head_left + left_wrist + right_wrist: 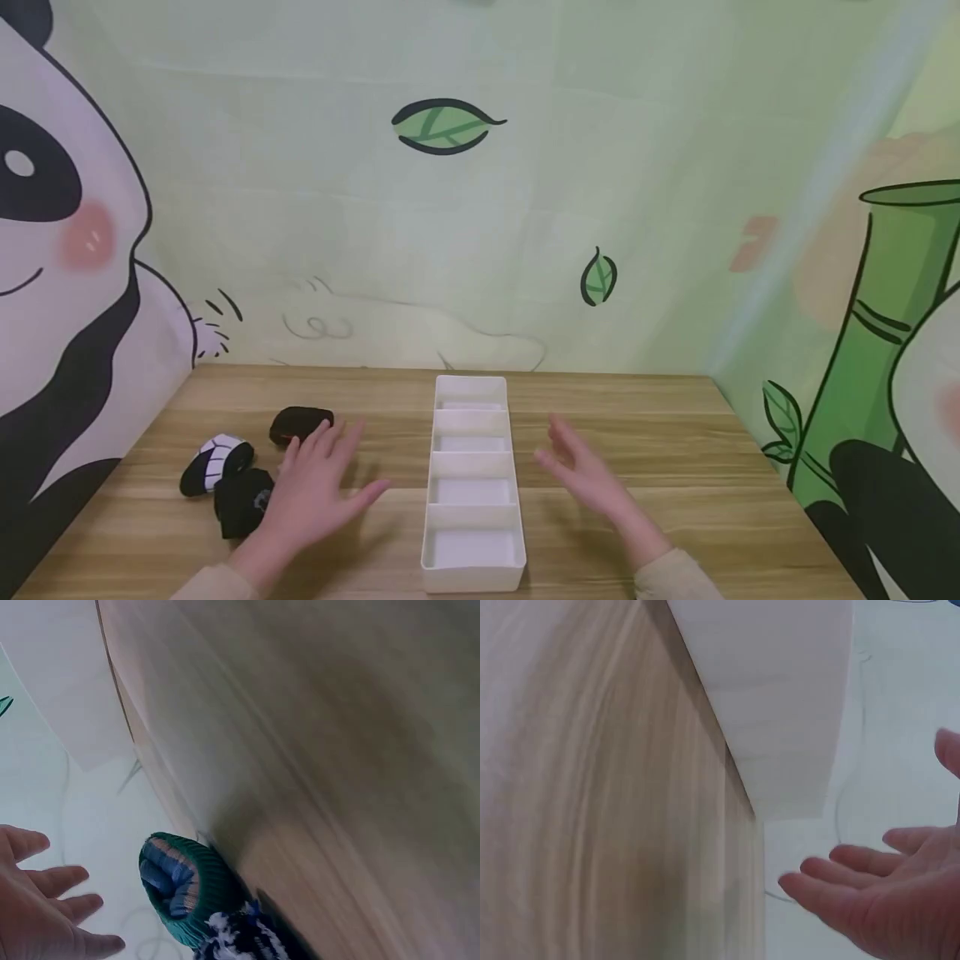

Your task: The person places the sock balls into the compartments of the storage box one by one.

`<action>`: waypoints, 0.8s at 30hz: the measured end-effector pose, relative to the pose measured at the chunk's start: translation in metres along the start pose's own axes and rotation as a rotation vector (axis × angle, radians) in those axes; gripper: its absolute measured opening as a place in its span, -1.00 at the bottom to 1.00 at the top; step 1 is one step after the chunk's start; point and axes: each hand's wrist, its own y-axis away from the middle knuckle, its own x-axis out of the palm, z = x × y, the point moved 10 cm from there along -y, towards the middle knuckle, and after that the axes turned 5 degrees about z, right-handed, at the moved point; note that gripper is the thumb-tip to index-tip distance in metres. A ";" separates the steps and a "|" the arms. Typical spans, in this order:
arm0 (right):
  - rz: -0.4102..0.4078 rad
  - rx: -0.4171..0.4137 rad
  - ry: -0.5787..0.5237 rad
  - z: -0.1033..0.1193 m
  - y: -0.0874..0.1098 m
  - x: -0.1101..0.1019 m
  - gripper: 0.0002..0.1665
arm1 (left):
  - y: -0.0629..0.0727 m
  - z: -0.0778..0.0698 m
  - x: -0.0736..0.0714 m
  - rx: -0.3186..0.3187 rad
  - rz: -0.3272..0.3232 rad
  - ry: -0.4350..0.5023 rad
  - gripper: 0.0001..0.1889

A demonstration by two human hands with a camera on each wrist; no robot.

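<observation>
- White tray (pixel 474 581) is standing on the tabletop (pixel 622 417).
- Left hand (pixel 315 492) and right hand (pixel 585 475) are hovering apart, gripping nothing.
- Black bundle (pixel 240 504), black-and-white bundle (pixel 213 467), far dark bundle (pixel 294 423) are lying left of tray; seeming soft, probably best pinching mid-body.

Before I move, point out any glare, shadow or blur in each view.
Head: a pale streak, perhaps glare, slants across the backdrop; soft shadow beside the left hand. Left wrist: dim, table blurred, dark patches. Right wrist: table blurred too, box slanted.
</observation>
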 end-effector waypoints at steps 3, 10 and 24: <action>0.022 0.009 -0.071 -0.004 0.001 0.006 -0.10 | 0.005 0.000 -0.005 0.044 -0.048 0.012 -0.13; 0.114 0.012 -0.256 -0.011 0.000 0.022 -0.14 | 0.016 0.005 -0.024 0.114 -0.163 0.048 -0.26; 0.217 -0.021 -0.423 -0.014 -0.004 0.040 -0.12 | 0.034 0.057 -0.046 -0.034 -0.109 0.137 -0.26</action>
